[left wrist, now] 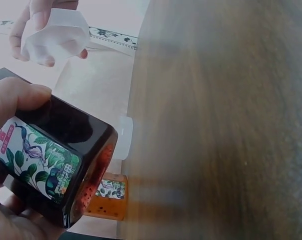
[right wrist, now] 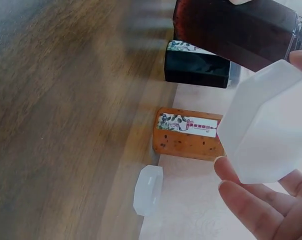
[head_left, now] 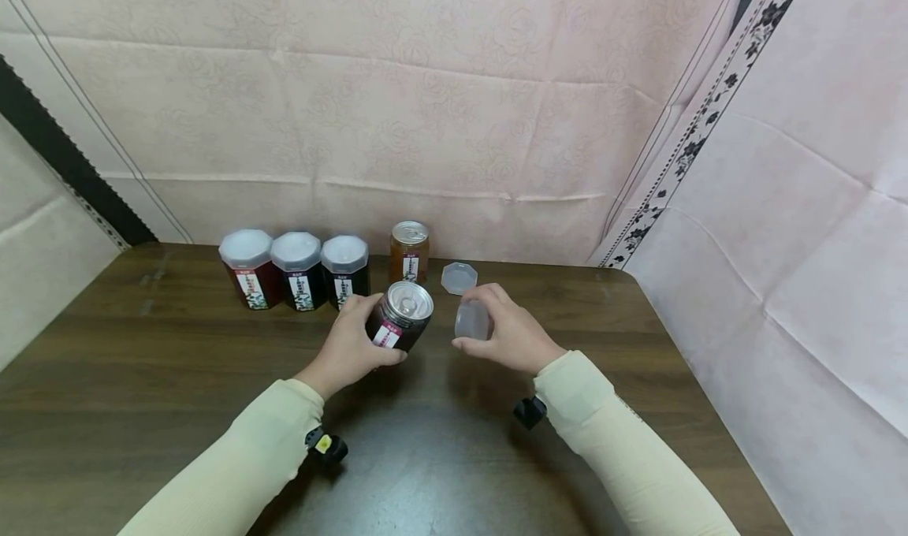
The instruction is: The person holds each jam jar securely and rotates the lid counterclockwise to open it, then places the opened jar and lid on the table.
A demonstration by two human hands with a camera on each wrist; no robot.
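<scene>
Steady firmly one dark jar [head_left: 400,323], tilted over table [head_left: 426,457], gripped round its body in left hand [head_left: 357,339], and squeeze only lightly one translucent cap [head_left: 471,321], pinched in right hand [head_left: 509,331], just apart.

Small characters are printed on the white label [right wrist: 187,125] of the amber jar [right wrist: 188,145] and the leafy label [left wrist: 38,159] of the held dark jar [left wrist: 73,122], but none can be read.
</scene>
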